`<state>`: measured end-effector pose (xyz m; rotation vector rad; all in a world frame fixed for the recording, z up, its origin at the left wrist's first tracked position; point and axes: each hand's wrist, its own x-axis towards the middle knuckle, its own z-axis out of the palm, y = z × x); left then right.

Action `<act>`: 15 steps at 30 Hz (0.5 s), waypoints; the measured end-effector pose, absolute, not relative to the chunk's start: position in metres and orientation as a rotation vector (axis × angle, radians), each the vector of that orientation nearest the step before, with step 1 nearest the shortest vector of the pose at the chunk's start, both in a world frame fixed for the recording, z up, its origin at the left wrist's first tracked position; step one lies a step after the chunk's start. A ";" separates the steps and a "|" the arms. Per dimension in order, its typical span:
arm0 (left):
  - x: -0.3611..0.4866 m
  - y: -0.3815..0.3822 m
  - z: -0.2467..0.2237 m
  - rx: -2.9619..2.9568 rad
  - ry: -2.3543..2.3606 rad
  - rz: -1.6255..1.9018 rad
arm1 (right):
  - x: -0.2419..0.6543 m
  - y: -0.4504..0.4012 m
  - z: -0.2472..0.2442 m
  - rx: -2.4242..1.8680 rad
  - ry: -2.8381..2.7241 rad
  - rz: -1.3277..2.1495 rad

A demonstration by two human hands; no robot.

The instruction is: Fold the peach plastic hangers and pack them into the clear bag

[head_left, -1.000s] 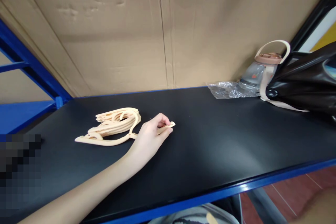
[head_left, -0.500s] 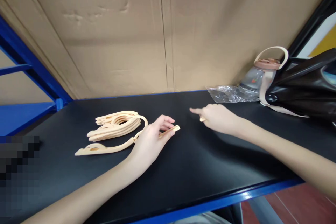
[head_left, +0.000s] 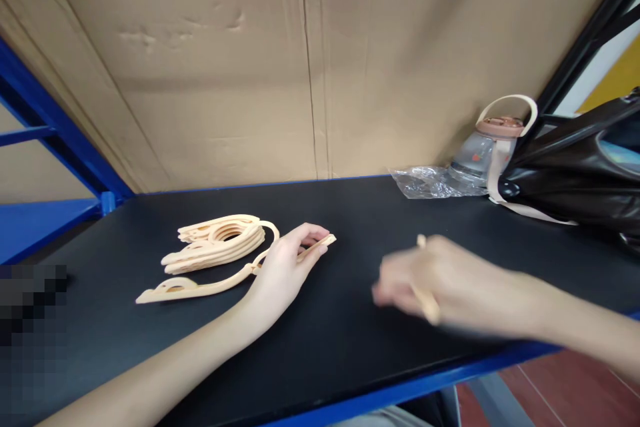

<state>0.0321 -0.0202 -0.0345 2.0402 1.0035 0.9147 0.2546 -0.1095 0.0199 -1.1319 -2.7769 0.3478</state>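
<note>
My left hand point(head_left: 280, 273) is closed on a cream plastic folding hanger point(head_left: 203, 289). One curved arm of that hanger reaches left across the black tabletop, and its other end sticks out past my fingertips. Part of it is hidden under my palm. Just left of this hand lies a stack of several folded cream hangers point(head_left: 220, 247). Over the right half of the table, my right hand point(head_left: 450, 283) is smeared by motion. A small cream plastic piece point(head_left: 426, 305) shows across its fingers, which curl around it; its exact kind is too blurred to make out.
A clear bottle with a pink lid and strap point(head_left: 483, 153) stands at the back right, beside a crumpled clear plastic bag point(head_left: 425, 182). A black bag point(head_left: 585, 173) is at the right edge. Cardboard point(head_left: 210, 80) walls the back; a blue frame point(head_left: 85, 153) rises at left.
My right hand has come nearer to the front edge, and its pointing index finger has curled in. My left hand stays nearly in place with the hanger. The view has shifted slightly.
</note>
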 end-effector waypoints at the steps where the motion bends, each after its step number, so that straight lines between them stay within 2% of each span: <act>1: 0.032 -0.021 -0.034 2.042 1.011 0.917 | 0.263 -0.088 0.018 -1.322 -2.657 0.113; 2: 0.032 -0.021 -0.033 2.045 1.020 0.917 | 0.271 -0.067 0.015 -1.433 -2.589 -0.100; 4: 0.032 -0.020 -0.031 2.050 1.039 0.905 | 0.281 -0.032 0.007 -1.466 -2.572 -0.278; 8: 0.027 -0.015 -0.029 2.053 1.072 0.882 | 0.271 -0.016 -0.009 -1.391 -2.641 -0.261; 12: 0.024 -0.010 -0.031 1.971 1.041 0.897 | 0.229 -0.084 -0.009 -1.180 -2.828 -0.094; 14: 0.025 -0.010 -0.032 1.929 1.028 0.899 | 0.212 -0.130 0.001 -0.839 -2.945 0.336; 15: 0.025 -0.010 -0.032 1.923 1.023 0.896 | 0.206 -0.150 0.007 -0.767 -2.962 0.419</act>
